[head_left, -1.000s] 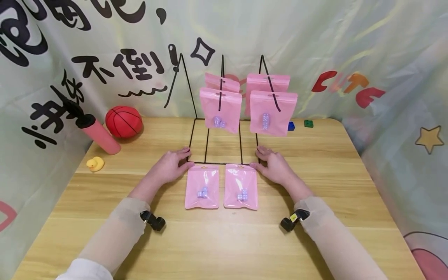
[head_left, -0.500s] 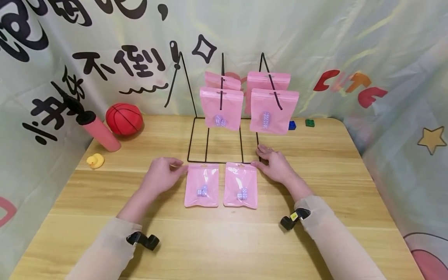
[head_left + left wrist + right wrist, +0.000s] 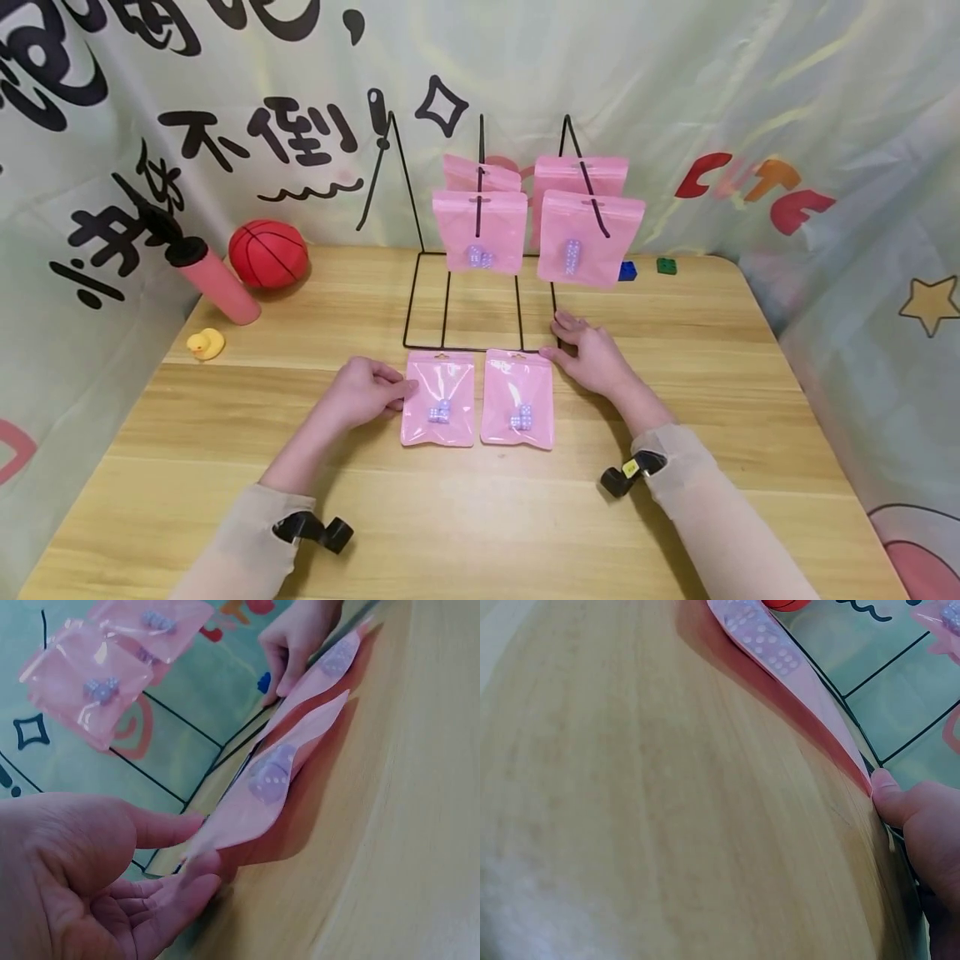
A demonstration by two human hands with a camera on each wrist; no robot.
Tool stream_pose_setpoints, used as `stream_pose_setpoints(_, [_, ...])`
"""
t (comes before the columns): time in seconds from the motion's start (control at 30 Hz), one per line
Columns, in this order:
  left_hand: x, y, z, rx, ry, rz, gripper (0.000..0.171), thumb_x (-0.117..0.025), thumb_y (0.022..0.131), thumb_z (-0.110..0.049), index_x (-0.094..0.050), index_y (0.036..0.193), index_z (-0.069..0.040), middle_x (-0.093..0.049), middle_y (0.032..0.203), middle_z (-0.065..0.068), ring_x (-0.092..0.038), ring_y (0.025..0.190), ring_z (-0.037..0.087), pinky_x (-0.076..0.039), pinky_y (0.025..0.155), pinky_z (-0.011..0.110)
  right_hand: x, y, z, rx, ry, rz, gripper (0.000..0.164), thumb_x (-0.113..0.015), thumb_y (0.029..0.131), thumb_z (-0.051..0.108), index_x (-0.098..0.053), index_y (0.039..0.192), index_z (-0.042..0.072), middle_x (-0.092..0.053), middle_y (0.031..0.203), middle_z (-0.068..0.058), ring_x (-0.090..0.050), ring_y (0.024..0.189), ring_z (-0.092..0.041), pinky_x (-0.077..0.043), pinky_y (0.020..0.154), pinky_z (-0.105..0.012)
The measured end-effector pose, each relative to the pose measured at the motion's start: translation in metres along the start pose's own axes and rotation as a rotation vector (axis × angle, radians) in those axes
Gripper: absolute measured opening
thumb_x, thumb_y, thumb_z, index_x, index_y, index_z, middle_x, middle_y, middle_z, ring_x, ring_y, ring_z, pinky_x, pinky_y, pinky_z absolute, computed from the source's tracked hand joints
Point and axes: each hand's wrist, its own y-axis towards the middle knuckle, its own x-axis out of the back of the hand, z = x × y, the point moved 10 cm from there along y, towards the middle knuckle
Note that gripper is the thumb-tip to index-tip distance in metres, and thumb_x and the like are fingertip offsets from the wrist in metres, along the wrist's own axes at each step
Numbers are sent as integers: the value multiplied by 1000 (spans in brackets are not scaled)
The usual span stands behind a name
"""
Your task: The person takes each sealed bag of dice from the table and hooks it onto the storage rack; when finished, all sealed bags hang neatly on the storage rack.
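My left hand pinches the left edge of a pink zip bag with dice inside, thumb over and fingers under it, as the left wrist view shows. A second pink zip bag with dice lies flat beside it on the right. Behind both stands a black wire display rack. My right hand holds the rack's front right corner, its thumb at the upper corner of the second bag. Pink dice bags hang in pairs from the middle hook and the right hook; the left hook bears none.
A red ball, a pink pump and a yellow toy duck are at the back left of the wooden table. Blue and green toy bricks lie behind the rack on the right. A printed curtain closes the back.
My left hand has let go of the rack's front left corner, moved back toward me and taken the left bag's edge; the bag has shifted slightly right. The right hand stays at the rack.
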Motion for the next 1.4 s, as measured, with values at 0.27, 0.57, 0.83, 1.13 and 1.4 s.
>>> stream_pose_setpoints(0.27, [-7, 3, 1, -33, -58, 14, 23, -76, 98, -7, -73, 113, 10, -72, 86, 14, -69, 71, 18, -64, 64, 30, 0, 0, -1, -10, 6, -4, 61, -73, 103, 34, -57, 147, -4, -44, 161, -19, -38, 149, -43, -29, 124, -59])
stream_pose_setpoints(0.57, [4, -3, -29, -282, -20, -57, 12, -72, 102, -9, -74, 104, 3, -74, 92, 12, -73, 79, 23, -65, 70, 34, 3, -4, -5, -3, 12, -7, 61, -74, 103, 34, -57, 146, -5, -44, 160, -21, -38, 150, -43, -29, 123, -60])
stream_pose_setpoints(0.83, [27, -28, -70, -623, 17, -214, 3, -74, 98, 1, -76, 99, 0, -77, 91, 9, -71, 82, 23, -58, 68, 26, 2, -2, -3, -1, 29, -14, 61, -75, 101, 34, -58, 146, -4, -45, 160, -20, -38, 150, -41, -31, 122, -59])
stream_pose_setpoints(1.13, [58, -44, -100, -793, -49, -314, 6, -72, 95, 11, -75, 96, 7, -74, 86, 14, -61, 69, 14, -48, 55, 18, 2, -7, -6, -13, 30, -22, 60, -75, 102, 32, -58, 146, -4, -44, 160, -21, -38, 149, -44, -31, 122, -61])
stream_pose_setpoints(1.4, [103, -67, -126, -911, -154, -462, 7, -72, 92, 17, -72, 98, 14, -74, 87, 0, -63, 69, 12, -53, 61, 17, 0, -2, -1, 19, 31, -30, 59, -75, 102, 32, -59, 145, -5, -46, 159, -21, -40, 148, -44, -33, 121, -60])
